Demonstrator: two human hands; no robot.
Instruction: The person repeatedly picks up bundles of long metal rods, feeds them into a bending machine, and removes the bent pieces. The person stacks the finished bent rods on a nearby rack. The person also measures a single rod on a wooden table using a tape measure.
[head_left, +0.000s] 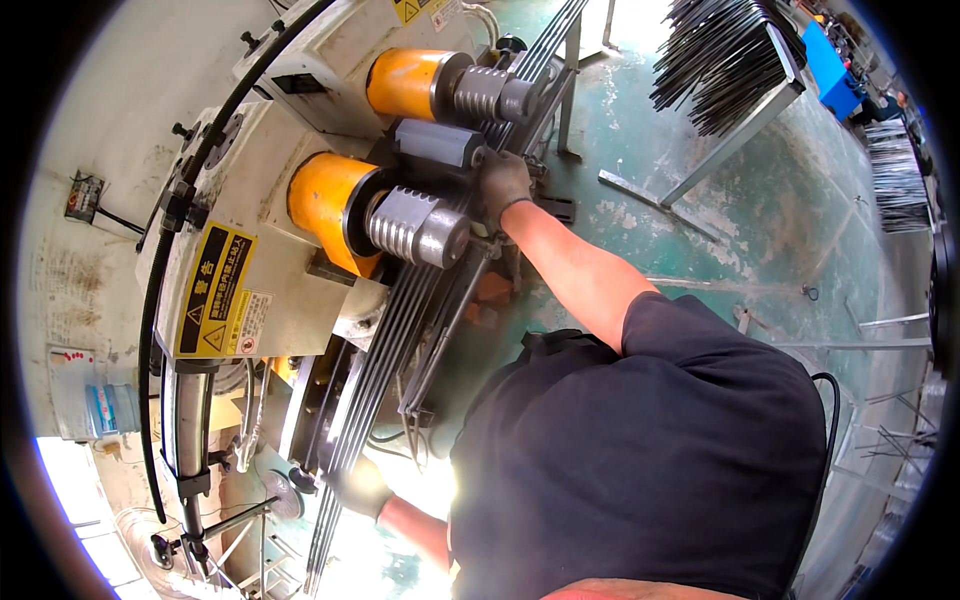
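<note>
Metal rods (380, 385) lie side by side in a long slanting bundle, running from the near left, past the front of a pale machine (290, 300), toward the far middle. At the far left, a small dark box (85, 196) is fixed to the stained wall (75, 270). A black hose (155, 300) curves down the machine's left side, next to a yellow and black warning label (212, 290). Farther right is the nearer orange cylinder (322, 200). Below it, on the near side, the gloved left hand (355, 485) is at the rods; glare washes over it, so I cannot tell whether it grips them. Next come the farther orange cylinder (403, 82), the nearer ribbed metal roller (415, 225), a grey block (432, 143) and the farther ribbed roller (490, 95). Just right of the block is the gloved right hand (503, 185), fingers bent; whether they close on anything I cannot tell. Rightward, a dark shirt (640, 450) covers the person's torso, near. Farther off, many thin dark rods (715, 60) rest on a metal stand (735, 140) over worn green floor (620, 240).
</note>
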